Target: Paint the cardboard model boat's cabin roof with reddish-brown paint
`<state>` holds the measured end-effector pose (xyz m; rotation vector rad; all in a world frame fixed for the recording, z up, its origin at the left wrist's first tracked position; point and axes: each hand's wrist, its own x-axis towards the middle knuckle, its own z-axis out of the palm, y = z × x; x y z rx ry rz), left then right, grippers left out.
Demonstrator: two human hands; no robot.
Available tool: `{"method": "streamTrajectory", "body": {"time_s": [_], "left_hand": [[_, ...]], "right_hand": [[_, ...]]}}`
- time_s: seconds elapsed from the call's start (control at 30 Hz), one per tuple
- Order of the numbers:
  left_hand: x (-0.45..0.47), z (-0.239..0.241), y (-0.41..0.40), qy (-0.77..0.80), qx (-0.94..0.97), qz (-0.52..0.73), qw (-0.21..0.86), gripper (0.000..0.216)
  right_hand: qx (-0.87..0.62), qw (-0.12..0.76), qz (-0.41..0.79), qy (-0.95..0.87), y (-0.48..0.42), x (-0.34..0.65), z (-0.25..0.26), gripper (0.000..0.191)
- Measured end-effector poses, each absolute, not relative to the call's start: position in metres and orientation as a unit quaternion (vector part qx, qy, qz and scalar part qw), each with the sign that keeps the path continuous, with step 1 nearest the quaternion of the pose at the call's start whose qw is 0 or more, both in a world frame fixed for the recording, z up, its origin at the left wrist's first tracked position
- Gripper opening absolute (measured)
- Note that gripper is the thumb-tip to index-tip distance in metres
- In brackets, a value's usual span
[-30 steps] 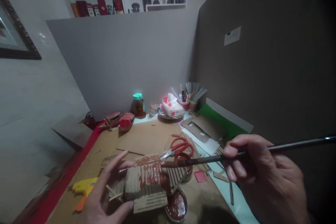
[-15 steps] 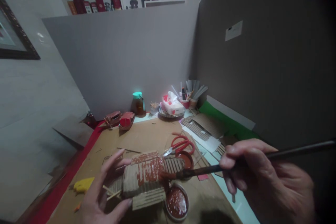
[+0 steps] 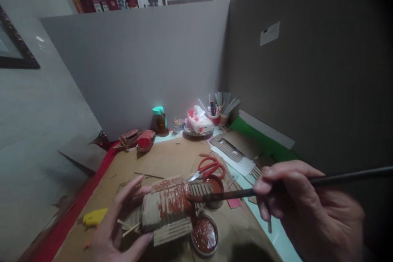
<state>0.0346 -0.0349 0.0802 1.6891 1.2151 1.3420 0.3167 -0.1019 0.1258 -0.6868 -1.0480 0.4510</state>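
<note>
One cardboard model (image 3: 167, 208), a small ridged house shape with red paint streaked over its roof, sits low in the view on the tabletop (image 3: 166, 159); everything else is placed from it. The left hand (image 3: 118, 229) cups the model's left side, thumb at the near edge and fingers spread along the far edge, so that grip is open around it, touching. The right hand (image 3: 302, 208), to the model's right, pinches one long dark brush (image 3: 276, 187) between thumb and fingers; the brush's red tip touches the model's right roof edge.

Two round paint pots hold red: one pot (image 3: 204, 235) just near-right of the model, a second pot (image 3: 215, 186) just behind its right end, under the brush shaft. One pair of red scissors (image 3: 208, 168) lies behind the model, near the second pot. One yellow glue gun (image 3: 93, 217) lies left of the model, beyond the left hand. One small pink square (image 3: 234, 203) lies right of the model.

Well behind the model, along the grey wall, stand one brown jar (image 3: 159, 120) with a green lid, one tissue pack (image 3: 199, 122), and two cups (image 3: 218, 118) of tools, side by side. Two small red-painted models (image 3: 138, 139) sit far-left of the model. Ridged cardboard sheets (image 3: 233, 145) lie far-right of it; their count is unclear.
</note>
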Motion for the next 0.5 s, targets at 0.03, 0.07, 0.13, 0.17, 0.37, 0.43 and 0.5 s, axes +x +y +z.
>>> {"method": "streamTrajectory", "body": {"time_s": [0.03,0.07,0.13,0.17,0.37,0.43,0.5], "left_hand": [[0.0354,0.0806,-0.0345,0.462,0.644,0.517,0.323,0.063],[0.0361,0.0812,-0.034,0.458,0.644,0.523,0.319,0.061],[0.0369,0.0827,-0.0333,0.457,0.645,0.529,0.309,0.059],[0.037,0.0836,-0.0331,0.457,0.646,0.529,0.306,0.059],[0.0355,0.0864,-0.0355,0.464,0.638,0.518,0.331,0.066],[0.0347,0.0863,-0.0365,0.465,0.637,0.516,0.334,0.069],[0.0339,0.0862,-0.0365,0.467,0.639,0.514,0.331,0.069]], "right_hand": [[-0.316,0.78,0.214,-0.495,-0.1029,0.3164,0.1249,0.019],[-0.317,0.776,0.219,-0.5,-0.1041,0.3156,0.124,0.018],[-0.325,0.777,0.228,-0.489,-0.1062,0.3132,0.1225,0.019],[-0.33,0.781,0.232,-0.476,-0.1071,0.3119,0.1219,0.02],[-0.333,0.792,0.202,-0.469,-0.1082,0.3125,0.1208,0.019],[-0.335,0.795,0.189,-0.469,-0.107,0.3141,0.121,0.019],[-0.335,0.787,0.18,-0.485,-0.1056,0.3147,0.1212,0.018]]}}
